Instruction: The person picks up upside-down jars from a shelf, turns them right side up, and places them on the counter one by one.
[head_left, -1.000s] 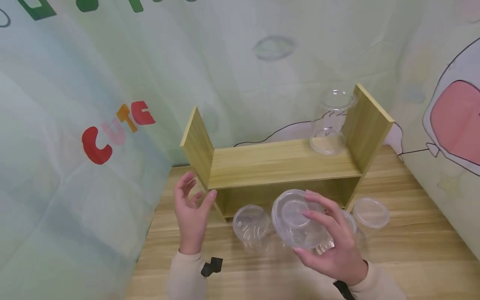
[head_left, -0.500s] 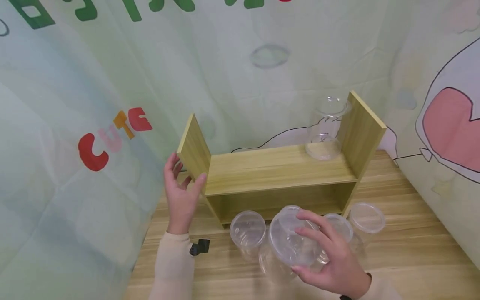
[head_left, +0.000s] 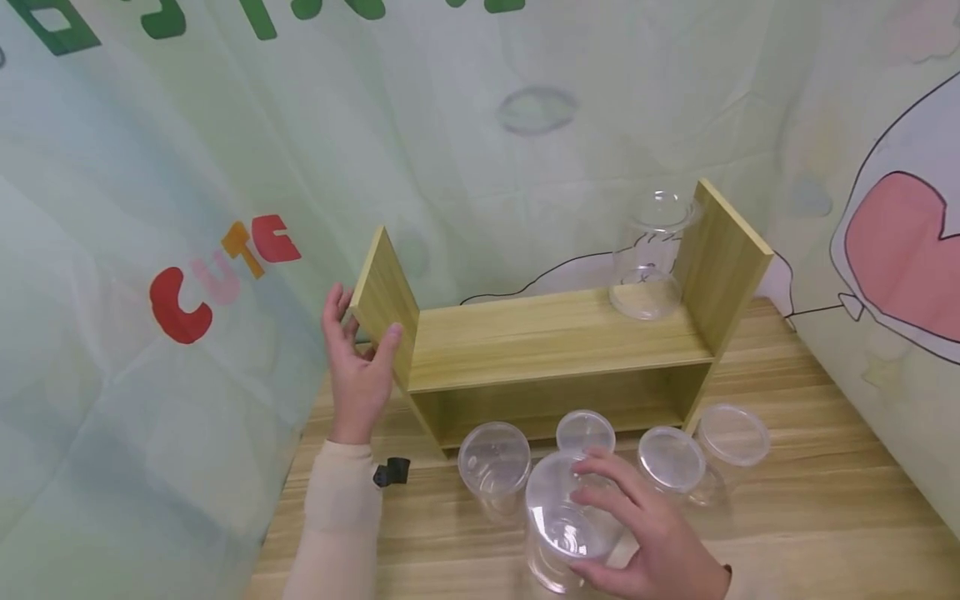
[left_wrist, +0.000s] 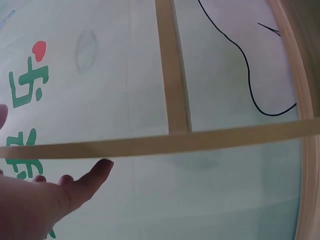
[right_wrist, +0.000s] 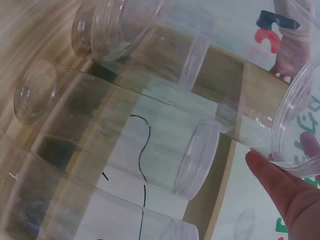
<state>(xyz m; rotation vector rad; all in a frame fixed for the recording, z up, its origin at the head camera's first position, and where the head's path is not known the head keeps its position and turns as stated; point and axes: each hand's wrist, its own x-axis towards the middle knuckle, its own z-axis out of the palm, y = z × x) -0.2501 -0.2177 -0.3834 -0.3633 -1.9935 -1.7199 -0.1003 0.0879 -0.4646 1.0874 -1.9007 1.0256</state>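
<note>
Six clear jars — five on the tabletop (head_left: 787,533), one on the shelf (head_left: 555,333). Right hand (head_left: 645,542) has lowered its jar (head_left: 562,525), fingers curled round it; left hand (head_left: 358,367) now pinches the shelf's end panel.

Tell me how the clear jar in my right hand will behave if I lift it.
The clear jar looks empty and thin-walled, so probably light. Its smooth plastic may slip in the right hand. Being tall and round, it could tip easily and roll.

Bright, even, soft light — faint shadows; wrist views bend at the edges, close parts blurred.
</note>
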